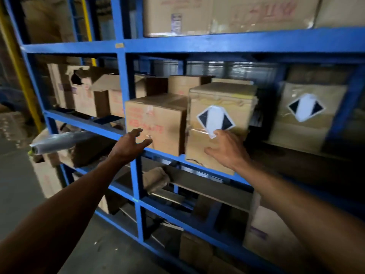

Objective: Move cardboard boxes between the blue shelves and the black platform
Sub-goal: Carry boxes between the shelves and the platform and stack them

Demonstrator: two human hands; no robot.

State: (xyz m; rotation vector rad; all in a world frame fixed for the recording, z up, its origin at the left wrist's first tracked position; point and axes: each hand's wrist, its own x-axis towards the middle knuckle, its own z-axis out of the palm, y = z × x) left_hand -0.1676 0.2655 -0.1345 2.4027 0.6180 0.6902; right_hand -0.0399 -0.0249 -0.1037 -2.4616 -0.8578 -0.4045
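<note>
Blue shelves (197, 43) fill the view. On the middle level sits a taped cardboard box with a black-and-white diamond label (217, 99), its front overhanging the shelf edge. My right hand (227, 149) lies flat against its front face, fingers spread, just below the label. To its left stands a box with red print (154, 119). My left hand (132, 143) is open in front of that box's lower left corner, fingers apart, holding nothing. The black platform is out of view.
A second diamond-label box (304, 115) stands further right on the same level. Torn open boxes (88, 91) crowd the left bay. A roll of plastic film (59, 141) sticks out of the lower left shelf. Large boxes (227, 14) sit on the top level; more cardboard lies below.
</note>
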